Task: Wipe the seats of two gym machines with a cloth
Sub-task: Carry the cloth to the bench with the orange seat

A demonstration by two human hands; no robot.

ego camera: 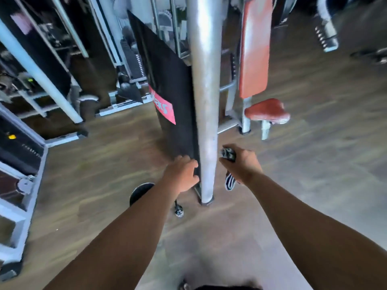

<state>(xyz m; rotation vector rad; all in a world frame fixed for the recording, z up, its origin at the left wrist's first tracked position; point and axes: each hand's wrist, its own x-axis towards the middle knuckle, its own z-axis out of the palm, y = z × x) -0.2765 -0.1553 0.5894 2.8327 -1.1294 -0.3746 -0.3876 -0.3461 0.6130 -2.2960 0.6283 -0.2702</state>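
Gym floor (88,181) below: right hand (240,164) fingers grasp striped cloth (229,181), left hand (182,174) released.

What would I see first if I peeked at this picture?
A thick silver pole rises up the middle, between two outstretched arms. The right hand grips a striped cloth beside it. Farther back on the right sits a red seat under a tall red back pad.

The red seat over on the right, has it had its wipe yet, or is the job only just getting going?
Nothing visibly done: no streaks or wet patches can be made out on the red seat, though the picture is blurred. In hand: the right hand grips a bunched striped cloth, well short of that seat, while the left hand rests against the black panel. Left: apparently both seats.
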